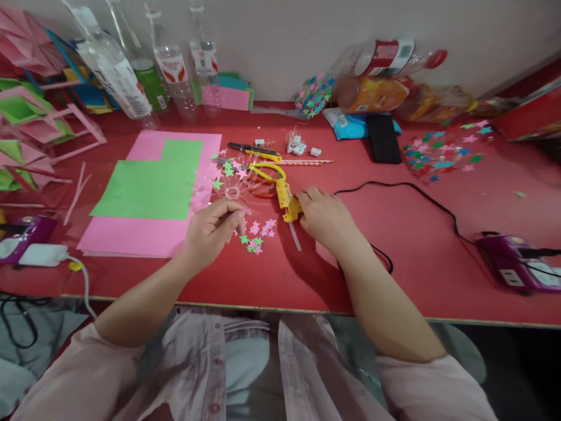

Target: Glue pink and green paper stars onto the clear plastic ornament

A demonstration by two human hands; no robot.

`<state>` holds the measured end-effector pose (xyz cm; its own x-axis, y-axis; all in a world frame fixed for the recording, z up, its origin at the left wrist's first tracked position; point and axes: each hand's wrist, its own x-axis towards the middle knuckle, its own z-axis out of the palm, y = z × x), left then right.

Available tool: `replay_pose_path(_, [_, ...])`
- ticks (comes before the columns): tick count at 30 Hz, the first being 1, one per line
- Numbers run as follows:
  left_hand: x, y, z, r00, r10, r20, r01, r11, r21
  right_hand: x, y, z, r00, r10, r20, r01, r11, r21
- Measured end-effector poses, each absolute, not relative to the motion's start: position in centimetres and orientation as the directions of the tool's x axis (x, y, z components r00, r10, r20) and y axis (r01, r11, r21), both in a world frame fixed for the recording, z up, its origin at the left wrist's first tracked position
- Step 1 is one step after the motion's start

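Note:
My left hand (213,233) is closed in a pinch above the table, with a small pink piece at its fingertips that looks like a paper star (246,211). Below those fingers lie loose pink and green paper stars (255,229). My right hand (326,217) has its fingers closed on the handle side of a yellow glue gun (286,202); a clear glue stick (295,237) pokes out of its back end. Just beyond, a clear cut-plastic piece (232,192) with stars on it lies near yellow-handled scissors (268,169) and a utility knife (256,152).
Green paper (149,190) lies on pink sheets (127,237) at left. Plastic bottles (173,70) line the wall. A black phone (384,138), star-covered plastic (445,149) and a purple power strip (512,263) are at right. A black cord (407,186) crosses the red table (421,257).

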<state>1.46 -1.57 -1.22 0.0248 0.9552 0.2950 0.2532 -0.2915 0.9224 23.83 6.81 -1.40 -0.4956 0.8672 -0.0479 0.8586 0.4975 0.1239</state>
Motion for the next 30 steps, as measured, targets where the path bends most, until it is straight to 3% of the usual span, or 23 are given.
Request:
replay_pose_path(5, [1.5, -1.6, -0.7, -0.041, 0.956, 0.29, 0.166, -0.28, 0.946, 24.0, 7.7, -2.2, -0.506, 0.862, -0.026, 0.863, 0.505, -0.015])
replay_pose_path(9, [1.5, -1.5, -0.4, -0.074, 0.959, 0.272, 0.121, -0.263, 0.957, 24.6, 8.0, -1.4, -0.474, 0.832, 0.289, 0.786, 0.547, -0.288])
replay_pose_path(11, [1.7, -1.6, -0.3, -0.066, 0.965, 0.252, 0.123, -0.243, 0.962, 24.1, 7.3, -0.6, -0.43, 0.775, 0.463, 0.674, 0.617, -0.407])
replay_pose_path(14, [2.3, -1.8, -0.5, -0.013, 0.978, 0.208, 0.154, -0.204, 0.967, 22.5, 5.4, 0.2, -0.368, 0.7, 0.612, 0.461, 0.709, -0.534])
replay_pose_path(16, [2.7, -2.0, -0.6, 0.028, 0.986, 0.162, 0.178, -0.165, 0.97, 21.4, 4.0, 0.4, -0.38, 0.695, 0.61, 0.322, 0.718, -0.617])
replay_pose_path(19, [3.2, -2.1, -0.8, 0.074, 0.992, 0.103, 0.201, -0.116, 0.973, 20.3, 2.4, 0.2, -0.478, 0.72, 0.503, 0.28, 0.668, -0.689])
replay_pose_path(26, [3.7, -2.1, -0.5, 0.114, 0.992, 0.052, 0.235, -0.077, 0.969, 19.9, 1.8, -0.4, -0.446, 0.725, 0.525, 0.27, 0.668, -0.693])
replay_pose_path(30, [3.4, -2.2, -0.5, 0.039, 0.988, 0.147, 0.18, -0.152, 0.972, 20.2, 1.9, 0.3, -0.41, 0.735, 0.539, 0.255, 0.66, -0.706])
